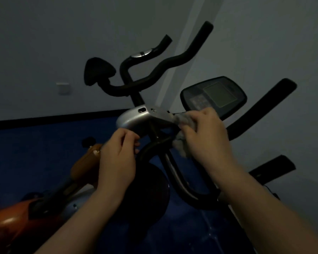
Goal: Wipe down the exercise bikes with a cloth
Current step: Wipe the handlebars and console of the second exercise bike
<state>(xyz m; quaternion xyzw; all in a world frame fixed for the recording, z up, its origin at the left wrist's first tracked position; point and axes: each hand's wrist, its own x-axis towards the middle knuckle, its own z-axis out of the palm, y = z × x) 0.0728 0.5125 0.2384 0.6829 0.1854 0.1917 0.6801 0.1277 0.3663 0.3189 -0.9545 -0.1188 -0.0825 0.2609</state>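
The room is dim. An exercise bike stands in front of me, with a silver handlebar bracket (pixel 134 120) and black curved handlebars (pixel 173 61). My right hand (pixel 206 132) is shut on a grey cloth (pixel 182 121) and presses it against the right end of the silver bracket. My left hand (pixel 117 154) curls around the black bar just below the bracket. The bike's console (pixel 213 96), with a greenish screen, sits just behind my right hand.
An orange bike frame (pixel 17 215) runs from lower left toward the centre. A black flywheel disc (pixel 151 195) sits below my hands. Black grips (pixel 264 107) jut out at the right. Blue floor (pixel 44 143) meets a grey wall with a white switch (pixel 62 88).
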